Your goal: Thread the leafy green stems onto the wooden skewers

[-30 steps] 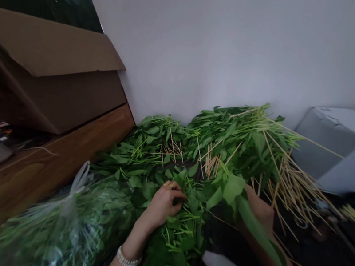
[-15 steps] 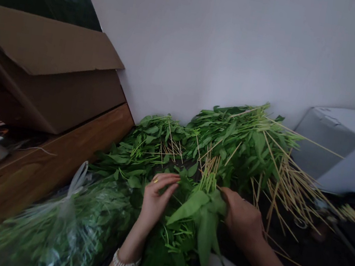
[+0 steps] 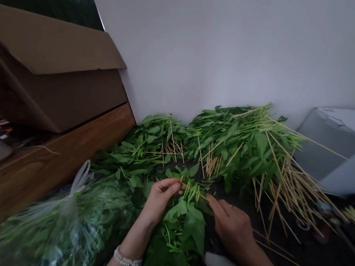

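Between my hands a thin bamboo skewer (image 3: 203,196) runs almost level through a row of green stems, with broad leaves (image 3: 194,228) hanging below it. My right hand (image 3: 233,225) has its fingers closed on the right end of the skewer. My left hand (image 3: 162,196), wearing a beaded bracelet, pinches at the skewer's left tip, where a bit of green stem shows by the fingertips. Below, a pile of leafy greens (image 3: 167,257) lies close to my left wrist. Left of it sits a clear plastic bag (image 3: 61,227) full of greens, its top knotted.
Skewered greens (image 3: 231,132) are heaped against the white wall (image 3: 211,44), with many bare skewer ends (image 3: 290,187) sticking out to the right. A cardboard box (image 3: 49,49) stands at left on a wooden surface (image 3: 95,142). A white box (image 3: 344,146) is at far right.
The stems between my hands have moved down and left, and the skewer through them now shows. My right hand has shifted left and lower, while my left fingers have closed at its tip.
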{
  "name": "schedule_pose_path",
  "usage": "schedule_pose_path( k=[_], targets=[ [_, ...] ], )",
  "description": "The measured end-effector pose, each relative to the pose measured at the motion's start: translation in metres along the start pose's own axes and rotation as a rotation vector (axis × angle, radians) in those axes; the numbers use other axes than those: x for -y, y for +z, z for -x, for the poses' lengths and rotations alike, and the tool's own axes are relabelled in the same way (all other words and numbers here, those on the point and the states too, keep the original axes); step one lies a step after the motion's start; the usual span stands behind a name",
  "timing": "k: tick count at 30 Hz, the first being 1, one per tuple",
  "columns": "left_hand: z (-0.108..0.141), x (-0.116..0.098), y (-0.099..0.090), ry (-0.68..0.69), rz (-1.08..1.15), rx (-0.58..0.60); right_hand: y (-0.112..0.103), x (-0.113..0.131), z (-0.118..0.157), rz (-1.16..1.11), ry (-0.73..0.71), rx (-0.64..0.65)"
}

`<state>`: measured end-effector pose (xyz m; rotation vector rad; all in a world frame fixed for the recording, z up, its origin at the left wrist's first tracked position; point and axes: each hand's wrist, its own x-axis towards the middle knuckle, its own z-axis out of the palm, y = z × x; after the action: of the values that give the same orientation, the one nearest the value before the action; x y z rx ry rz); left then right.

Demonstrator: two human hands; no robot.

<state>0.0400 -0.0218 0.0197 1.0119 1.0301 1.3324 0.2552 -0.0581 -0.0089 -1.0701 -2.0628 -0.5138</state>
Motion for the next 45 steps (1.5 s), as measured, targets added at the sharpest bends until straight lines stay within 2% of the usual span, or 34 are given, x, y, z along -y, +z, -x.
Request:
schedule_pose_path(
  k=[18,26,40,45],
  targets=[
    [-0.0020,-0.0007,-0.0019,0.023,-0.047,-0.047,-0.0012,0.0009,-0.0001,-0.005,0.005,-0.004],
    [-0.0015,-0.0002,-0.0022,0.007,-0.059,-0.050,0.0001,0.0007,0.0016,0.002,0.003,0.030],
    [-0.0010,-0.0016,-0.0015,0.038,-0.164,-0.052,0.0030,0.0029,0.0029,-0.026,0.011,0.010],
    [-0.0008,-0.0038,-0.0005,0.057,-0.139,-0.034,0.0030,0.0035,0.0018,-0.046,0.022,0.002]
  ],
)
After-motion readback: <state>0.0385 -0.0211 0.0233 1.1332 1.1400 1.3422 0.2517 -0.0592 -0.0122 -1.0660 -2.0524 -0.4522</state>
